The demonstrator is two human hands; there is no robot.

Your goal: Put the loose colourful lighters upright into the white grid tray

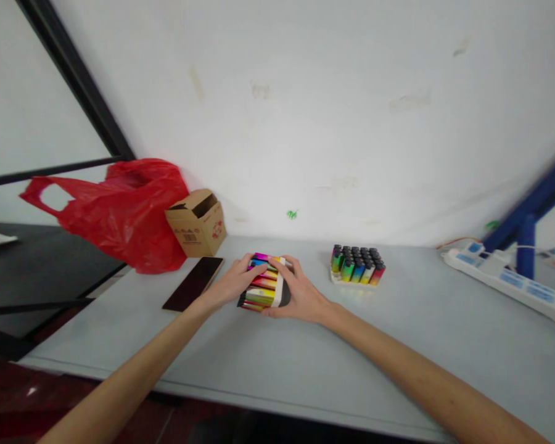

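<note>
Multicoloured lighters (261, 295) lie on their sides in a white tray (279, 285), held just over or on the table; I cannot tell whether it touches. My left hand (234, 282) is closed on the lighters' left end, its thumb across a blue one. On the other side my right hand (303, 296) grips the white tray and a dark piece beside it, fingers over the top and thumb underneath. A second tray of lighters (357, 265) stands upright to the right, black tops up, with a gap at its front left corner.
A dark flat phone-like slab (194, 283) lies left of my hands. Behind it stand an open cardboard box (198, 228) and a red plastic bag (129, 216). A white power strip (513, 280) runs along the right, near a blue metal frame (527, 237). A white wall (305, 142) rises behind the table (277, 370).
</note>
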